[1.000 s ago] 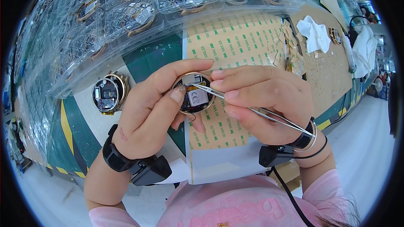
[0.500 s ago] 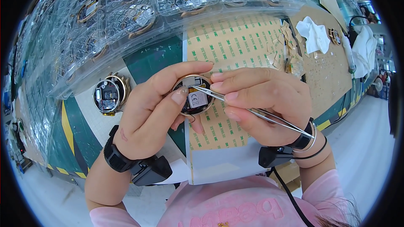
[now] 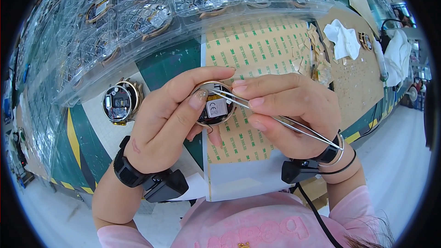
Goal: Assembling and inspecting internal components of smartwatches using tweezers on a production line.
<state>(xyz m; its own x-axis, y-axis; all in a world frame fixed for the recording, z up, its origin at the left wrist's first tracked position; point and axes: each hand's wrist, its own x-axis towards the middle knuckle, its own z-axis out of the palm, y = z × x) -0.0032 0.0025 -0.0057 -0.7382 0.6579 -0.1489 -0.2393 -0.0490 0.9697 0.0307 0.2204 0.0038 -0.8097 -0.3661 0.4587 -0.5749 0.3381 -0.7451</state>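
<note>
Watch case [image 3: 214,109] pinched in my left hand [image 3: 161,126] above the brown sheet's [image 3: 225,55] left edge, my right hand [image 3: 296,108] pinching slim metal tweezers [image 3: 303,131] over it.

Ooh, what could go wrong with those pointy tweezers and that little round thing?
The tips of the tweezers in the right hand point into the open round gadget, so they might scratch or poke something inside. They are also close to the thumb of the left hand, so a slip could prick it. And a thin dark wire shows at the gadget's lower edge; it might get snagged.
</note>
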